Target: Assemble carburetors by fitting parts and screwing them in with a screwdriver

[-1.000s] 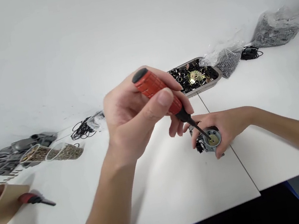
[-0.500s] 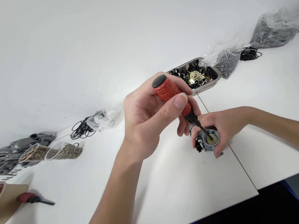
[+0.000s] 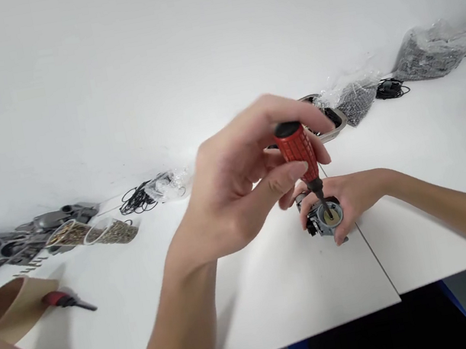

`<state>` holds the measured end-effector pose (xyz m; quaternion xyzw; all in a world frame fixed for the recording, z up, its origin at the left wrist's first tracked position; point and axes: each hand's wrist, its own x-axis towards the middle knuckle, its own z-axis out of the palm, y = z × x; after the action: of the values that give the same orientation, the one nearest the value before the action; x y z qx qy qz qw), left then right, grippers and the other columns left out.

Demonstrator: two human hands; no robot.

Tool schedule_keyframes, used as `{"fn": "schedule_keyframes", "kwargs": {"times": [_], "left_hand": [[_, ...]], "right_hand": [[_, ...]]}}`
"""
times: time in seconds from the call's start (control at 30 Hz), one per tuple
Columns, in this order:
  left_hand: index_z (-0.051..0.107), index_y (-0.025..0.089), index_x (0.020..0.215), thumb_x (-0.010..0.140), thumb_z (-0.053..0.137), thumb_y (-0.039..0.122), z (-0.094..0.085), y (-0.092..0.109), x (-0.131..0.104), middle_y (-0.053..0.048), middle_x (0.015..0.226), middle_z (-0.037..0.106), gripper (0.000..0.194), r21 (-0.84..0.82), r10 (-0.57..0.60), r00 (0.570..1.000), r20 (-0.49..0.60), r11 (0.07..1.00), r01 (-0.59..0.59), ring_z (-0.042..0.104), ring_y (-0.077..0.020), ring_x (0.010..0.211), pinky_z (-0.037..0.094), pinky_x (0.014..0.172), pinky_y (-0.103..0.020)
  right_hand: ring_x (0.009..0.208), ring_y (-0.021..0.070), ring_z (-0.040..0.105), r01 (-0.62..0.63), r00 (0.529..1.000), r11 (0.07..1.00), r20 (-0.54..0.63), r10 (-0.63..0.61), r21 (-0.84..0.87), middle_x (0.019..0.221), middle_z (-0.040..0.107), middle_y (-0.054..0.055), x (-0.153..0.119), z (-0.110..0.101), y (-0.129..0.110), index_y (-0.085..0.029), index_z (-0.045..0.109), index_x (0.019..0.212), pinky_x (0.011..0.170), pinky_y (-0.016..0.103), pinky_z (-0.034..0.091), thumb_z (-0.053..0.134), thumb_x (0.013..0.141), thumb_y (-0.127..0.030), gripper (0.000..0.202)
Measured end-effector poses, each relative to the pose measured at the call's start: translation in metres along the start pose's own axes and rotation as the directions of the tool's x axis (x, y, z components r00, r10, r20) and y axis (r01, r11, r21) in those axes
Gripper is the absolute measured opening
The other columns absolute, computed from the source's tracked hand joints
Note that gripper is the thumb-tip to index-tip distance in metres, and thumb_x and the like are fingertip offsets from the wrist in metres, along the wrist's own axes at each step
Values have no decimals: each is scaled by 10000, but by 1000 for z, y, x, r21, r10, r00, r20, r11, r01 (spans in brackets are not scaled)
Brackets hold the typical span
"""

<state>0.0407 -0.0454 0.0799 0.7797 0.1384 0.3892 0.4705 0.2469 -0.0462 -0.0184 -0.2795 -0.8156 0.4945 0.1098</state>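
My left hand (image 3: 236, 192) has its thumb and fingers closed around the red handle of a screwdriver (image 3: 299, 148) with a black end cap. The screwdriver stands nearly upright. Its dark shaft reaches down into the round bore of a grey metal carburetor (image 3: 328, 232), where the tip meets a brass-coloured plate (image 3: 332, 218). A screw under the tip is too small to make out. My right hand (image 3: 348, 202) grips the carburetor from the right and holds it on the white table, thumb on the near side and fingers round the far side.
Behind my left hand, a metal tray (image 3: 336, 131) of small parts is partly hidden. Plastic bags of parts (image 3: 432, 52) line the wall. At left lie two cups of small screws (image 3: 112, 232), a brown container (image 3: 21, 302) and a red-handled tool (image 3: 68, 300).
My left hand has shifted right and rolled, bringing the screwdriver from a slant to nearly upright. Its tip stays in the bore. My right hand and the carburetor have barely moved.
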Motion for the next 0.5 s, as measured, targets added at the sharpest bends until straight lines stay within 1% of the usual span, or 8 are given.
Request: {"fn": "schedule_keyframes", "kwargs": {"times": [0.07,0.13,0.2,0.3,0.37,0.43,0.47,0.5], "left_hand": [[716,207,990,830,606,78,2,5,5,-67,940,680,233,85,11,1000,21,996,-13,678,-198,768,533,476,-270],[731,208,921,781,690,85,6,9,9,-34,913,668,191,125,33,999,-7,992,-32,655,-147,716,550,510,-243],[732,213,952,738,747,77,10,11,11,-2,854,647,254,124,48,998,-39,991,-43,645,-115,702,553,527,-205],[702,211,1033,773,708,49,12,14,8,4,862,651,307,92,19,1000,4,996,-19,666,-112,775,575,575,-187],[696,206,1000,803,676,64,10,15,4,-17,900,669,244,62,-20,998,55,998,16,669,-124,804,599,629,-216],[693,207,956,816,668,95,6,15,1,-34,924,673,180,27,-35,997,74,999,33,655,-125,791,605,655,-239],[692,208,941,813,675,108,4,15,0,-38,936,672,163,9,-41,996,76,999,40,645,-120,770,597,634,-235],[690,207,931,811,682,118,3,15,-1,-39,939,669,150,-3,-51,996,79,999,52,635,-112,741,583,600,-224]], "right_hand": [[1204,197,515,2,1000,1000,-10,-2,-22,1368,451,39,0,-1,-2,-263,687,1119,983,247,477,827,693,-333,453],[1257,212,477,-10,1000,999,0,10,-33,1353,474,46,0,-1,-4,-250,684,1123,1029,260,445,831,688,-355,471],[1259,221,476,-36,999,999,21,36,-34,1319,508,58,0,0,-5,-234,678,1139,1048,278,433,836,678,-383,509],[1246,239,497,-86,993,996,78,87,-25,1272,559,67,-2,-4,-6,-230,641,1228,1062,318,432,837,665,-430,628],[1272,274,488,-146,982,987,113,153,-69,1325,546,73,-7,-15,-11,-244,565,1346,1070,365,437,847,636,-468,796],[1293,307,477,-212,970,963,87,228,-164,1408,502,76,-16,-34,-25,-269,484,1432,1061,408,452,836,642,-509,898],[1283,308,490,-240,966,947,43,254,-215,1425,494,73,-21,-45,-36,-278,470,1445,1045,416,467,810,677,-520,874],[1256,295,516,-243,968,934,-6,251,-260,1428,499,64,-27,-55,-50,-288,480,1439,1022,409,486,769,732,-524,799]]}}
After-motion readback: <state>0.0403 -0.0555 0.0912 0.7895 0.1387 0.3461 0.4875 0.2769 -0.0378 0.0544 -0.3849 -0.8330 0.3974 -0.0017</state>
